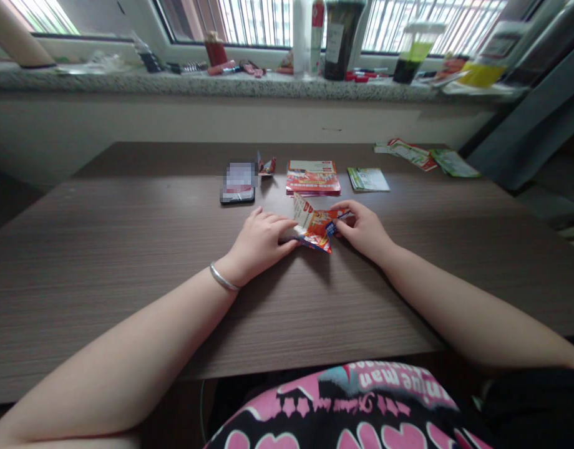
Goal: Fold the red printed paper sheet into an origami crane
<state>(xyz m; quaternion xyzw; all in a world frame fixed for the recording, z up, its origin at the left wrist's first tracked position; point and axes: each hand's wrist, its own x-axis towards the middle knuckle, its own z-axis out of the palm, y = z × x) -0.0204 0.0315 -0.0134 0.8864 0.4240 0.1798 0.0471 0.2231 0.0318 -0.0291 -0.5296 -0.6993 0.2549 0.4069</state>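
Note:
Between my hands, just above the table, is a folded sheet of printed paper [317, 226], red and orange with white and blue parts, its corners standing up. My left hand [267, 236] pinches its left side between thumb and fingers, and a silver bangle circles that wrist. On the right side, my right hand [362, 229] grips a blue-edged corner with thumb and fingertips. Right behind the folded paper lies a stack of red printed leaflets [313, 178]. A small folded paper piece [267, 166] in similar colours stands left of the stack.
A phone [239, 182] with a blurred screen lies left of the stack. Green-white cards [368, 179] lie to its right, more leaflets [418, 154] at the back right. Bottles and cups, such as a dark container [342, 43], crowd the stone windowsill [268, 87] behind the wooden table [104, 249].

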